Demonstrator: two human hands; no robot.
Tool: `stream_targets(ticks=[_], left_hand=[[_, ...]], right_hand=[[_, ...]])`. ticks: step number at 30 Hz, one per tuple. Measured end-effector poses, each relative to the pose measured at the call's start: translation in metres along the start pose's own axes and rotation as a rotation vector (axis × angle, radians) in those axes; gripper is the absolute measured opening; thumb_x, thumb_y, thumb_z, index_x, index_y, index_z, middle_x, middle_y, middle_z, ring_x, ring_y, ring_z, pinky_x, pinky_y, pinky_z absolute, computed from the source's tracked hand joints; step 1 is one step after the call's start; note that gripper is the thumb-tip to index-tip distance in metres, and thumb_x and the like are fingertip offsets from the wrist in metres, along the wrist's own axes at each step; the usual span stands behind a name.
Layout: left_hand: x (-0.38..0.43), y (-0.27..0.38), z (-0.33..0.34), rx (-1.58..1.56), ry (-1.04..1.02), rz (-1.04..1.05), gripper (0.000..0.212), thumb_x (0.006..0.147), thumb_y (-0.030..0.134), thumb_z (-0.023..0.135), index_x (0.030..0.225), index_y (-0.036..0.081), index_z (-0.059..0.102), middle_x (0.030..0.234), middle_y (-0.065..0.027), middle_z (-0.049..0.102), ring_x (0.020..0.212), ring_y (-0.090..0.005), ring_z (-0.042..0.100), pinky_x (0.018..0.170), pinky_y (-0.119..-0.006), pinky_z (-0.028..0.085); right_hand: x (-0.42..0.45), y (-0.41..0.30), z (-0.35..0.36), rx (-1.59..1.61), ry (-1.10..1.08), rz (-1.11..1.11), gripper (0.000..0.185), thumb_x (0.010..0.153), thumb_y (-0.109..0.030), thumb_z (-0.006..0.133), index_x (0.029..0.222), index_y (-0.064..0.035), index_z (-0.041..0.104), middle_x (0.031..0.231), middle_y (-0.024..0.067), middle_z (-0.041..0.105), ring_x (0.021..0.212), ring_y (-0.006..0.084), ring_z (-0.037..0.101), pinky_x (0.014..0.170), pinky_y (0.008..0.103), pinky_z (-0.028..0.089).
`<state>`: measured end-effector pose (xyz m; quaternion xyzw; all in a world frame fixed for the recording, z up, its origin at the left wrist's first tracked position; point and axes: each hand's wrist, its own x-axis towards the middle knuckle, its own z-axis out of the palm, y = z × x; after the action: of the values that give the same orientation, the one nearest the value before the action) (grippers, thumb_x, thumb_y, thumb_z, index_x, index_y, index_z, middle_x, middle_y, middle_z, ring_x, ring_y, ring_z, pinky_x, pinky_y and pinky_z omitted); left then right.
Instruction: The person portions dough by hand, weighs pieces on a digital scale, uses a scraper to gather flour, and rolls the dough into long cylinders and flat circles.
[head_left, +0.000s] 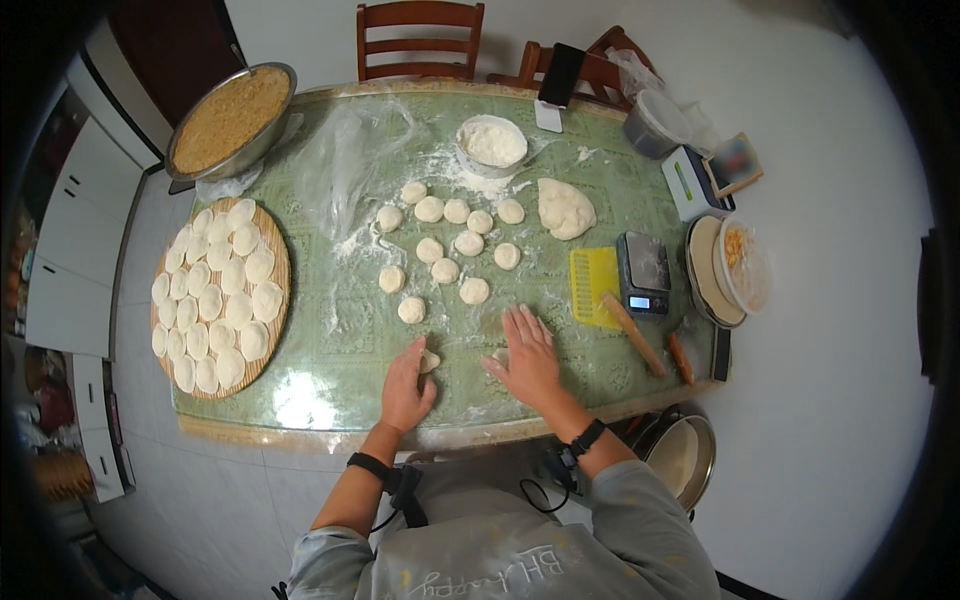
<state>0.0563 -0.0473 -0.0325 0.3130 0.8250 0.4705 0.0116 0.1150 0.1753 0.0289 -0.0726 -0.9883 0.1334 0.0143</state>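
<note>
My left hand (407, 386) is curled on its side around a small dough piece (430, 362), which shows past the fingers. Palm down on the table, my right hand (531, 360) cups another dough piece (500, 355); only its edge appears by the thumb, and the palm hides the rest. Several floured dough balls (445, 271) lie scattered just beyond both hands. A larger lump of dough (566, 209) rests farther back on the right. Behind the balls stands a white bowl of flour (492, 145), with flour spilled around it.
Flattened dough rounds cover a round woven board (280, 300) at left. A metal basin of filling (232, 124) stands behind it. To the right are a yellow dough scraper (592, 277), digital scale (645, 262), wooden rolling pin (634, 335) and stacked bowls (705, 262). A plastic bag (345, 165) lies rear left.
</note>
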Motion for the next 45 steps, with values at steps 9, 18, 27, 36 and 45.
stream_targets(ticks=[9,18,27,36,45], left_hand=[[0.002,0.004,-0.003,0.015,-0.019,-0.005,0.065,0.07,0.001,0.056,0.134,0.004,0.041,0.123,-0.019,0.053,0.112,-0.0376,0.049,0.098,-0.042,0.038],[0.003,0.003,-0.003,0.053,-0.041,0.034,0.064,0.069,0.004,0.058,0.131,0.004,0.044,0.124,-0.0167,0.053,0.114,-0.0369,0.048,0.101,-0.043,0.036],[0.004,0.0,-0.001,0.034,-0.027,0.056,0.061,0.069,0.006,0.058,0.13,0.004,0.046,0.122,-0.0184,0.054,0.112,-0.0374,0.049,0.099,-0.043,0.038],[0.003,0.001,-0.002,0.028,-0.023,0.049,0.061,0.069,0.005,0.058,0.129,0.005,0.046,0.121,-0.0184,0.054,0.111,-0.0382,0.049,0.098,-0.043,0.038],[0.006,0.003,-0.003,0.037,-0.035,0.04,0.06,0.069,0.005,0.058,0.128,0.004,0.047,0.121,-0.0178,0.055,0.109,-0.0386,0.05,0.097,-0.043,0.039]], right_hand=[[0.026,-0.014,0.044,-0.078,0.022,0.124,0.084,0.08,-0.05,0.06,0.137,0.0055,0.033,0.147,0.0222,0.025,0.138,0.0339,0.019,0.112,0.0486,0.012],[0.036,0.031,0.037,0.903,-0.004,0.254,0.063,0.084,-0.042,0.058,0.131,-0.0022,0.045,0.139,0.0196,0.04,0.131,0.0316,0.035,0.108,0.0424,0.024],[-0.006,0.022,0.015,0.302,-0.189,0.145,0.033,0.07,-0.017,0.073,0.101,-0.0079,0.064,0.105,0.0116,0.059,0.101,0.0323,0.054,0.083,0.0406,0.045],[-0.031,0.025,0.01,0.256,0.175,-0.123,0.033,0.067,-0.017,0.076,0.095,-0.0068,0.062,0.101,0.0093,0.056,0.096,0.0324,0.052,0.084,0.0411,0.045],[-0.027,0.028,0.065,0.286,0.141,-0.192,0.038,0.07,-0.015,0.072,0.105,-0.0056,0.061,0.12,0.0106,0.052,0.114,0.0323,0.045,0.099,0.0446,0.035]])
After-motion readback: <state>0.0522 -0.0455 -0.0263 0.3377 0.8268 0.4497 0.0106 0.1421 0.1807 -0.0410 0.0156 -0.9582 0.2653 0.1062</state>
